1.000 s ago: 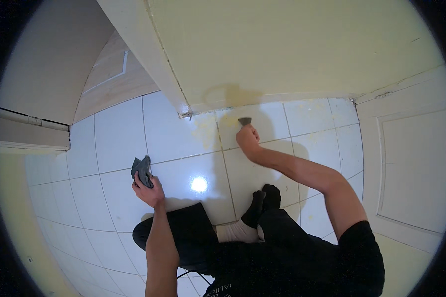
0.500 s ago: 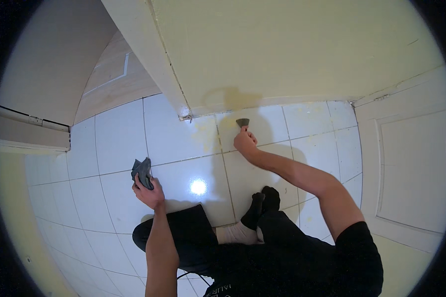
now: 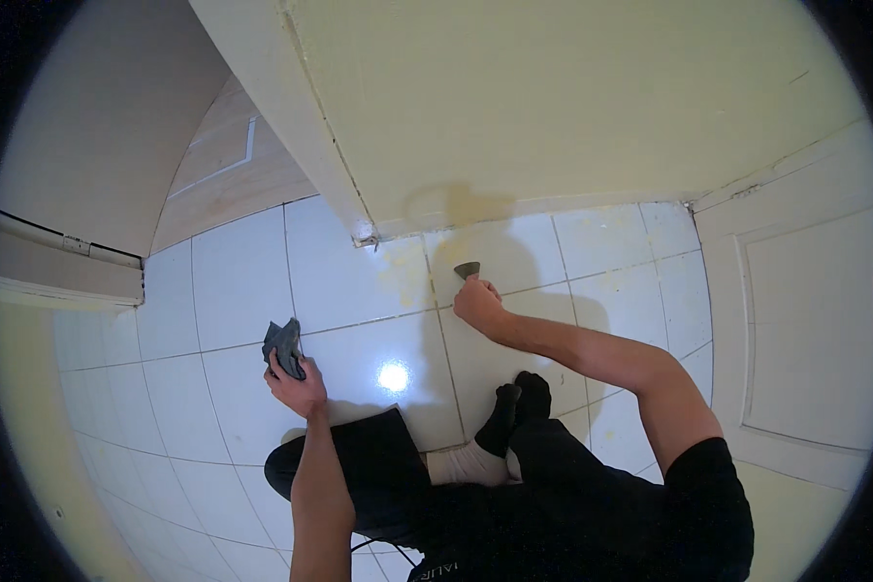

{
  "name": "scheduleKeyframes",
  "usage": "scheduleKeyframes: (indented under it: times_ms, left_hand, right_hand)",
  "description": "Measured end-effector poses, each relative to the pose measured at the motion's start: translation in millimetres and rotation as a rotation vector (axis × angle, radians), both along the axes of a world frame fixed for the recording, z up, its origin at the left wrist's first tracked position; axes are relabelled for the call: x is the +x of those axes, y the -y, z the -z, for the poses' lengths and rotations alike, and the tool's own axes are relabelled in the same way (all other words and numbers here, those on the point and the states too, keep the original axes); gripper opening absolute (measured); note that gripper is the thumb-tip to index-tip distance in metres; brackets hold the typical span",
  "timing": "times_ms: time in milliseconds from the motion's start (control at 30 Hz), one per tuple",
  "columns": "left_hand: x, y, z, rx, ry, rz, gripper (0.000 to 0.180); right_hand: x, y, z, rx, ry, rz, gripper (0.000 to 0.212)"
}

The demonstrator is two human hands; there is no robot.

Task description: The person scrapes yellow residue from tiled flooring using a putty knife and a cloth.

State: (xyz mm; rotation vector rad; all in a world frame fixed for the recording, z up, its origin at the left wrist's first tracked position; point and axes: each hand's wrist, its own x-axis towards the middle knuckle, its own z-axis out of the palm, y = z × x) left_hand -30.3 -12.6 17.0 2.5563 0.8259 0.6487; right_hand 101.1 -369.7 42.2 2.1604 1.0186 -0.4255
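My right hand point(image 3: 480, 303) is closed round the handle of a scraper point(image 3: 467, 271), whose flat, dark, flared blade points toward the wall. The blade is over the white tiled floor point(image 3: 359, 349); whether it touches the tile I cannot tell. Pale yellow smears point(image 3: 407, 272) mark the tiles to the left of the blade, along the foot of the wall. At the left, my left hand point(image 3: 298, 383) grips a crumpled dark grey cloth point(image 3: 283, 347), its fingers wrapped round it.
A pale yellow wall point(image 3: 572, 97) rises ahead, ending at a door frame point(image 3: 310, 126) on the left. To the right stands a cream panelled door point(image 3: 805, 320). My black-socked feet point(image 3: 529, 398) rest on the tiles between my arms.
My right hand has drawn the scraper back from the wall, toward me. My left hand still holds the cloth in nearly the same place; the whole view has shifted slightly.
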Motion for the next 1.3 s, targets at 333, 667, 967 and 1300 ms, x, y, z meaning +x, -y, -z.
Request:
scheduleKeyframes:
  times_ms: [333, 667, 967, 1300]
  left_hand:
    - [2.1, 0.6, 1.7, -0.025, 0.018, -0.003, 0.06]
    - [-0.5, 3.5, 0.7, -0.042, 0.029, 0.005, 0.06]
    - [-0.6, 0.0, 4.1, -0.021, 0.046, 0.022, 0.061]
    - [6.2, 12.2, 1.0, -0.045, 0.045, 0.039, 0.06]
  right_hand:
    - [11.5, 12.6, -17.3, 0.125, -0.148, 0.148, 0.005]
    - [-46.8, 85.8, 7.0, 0.278, 0.17, 0.272, 0.017]
    - [-44.7, 58.4, -7.7, 0.204, -0.14, 0.431, 0.023]
    - [-2.5, 39.6, 21.4, 0.323, 0.194, 0.313, 0.021]
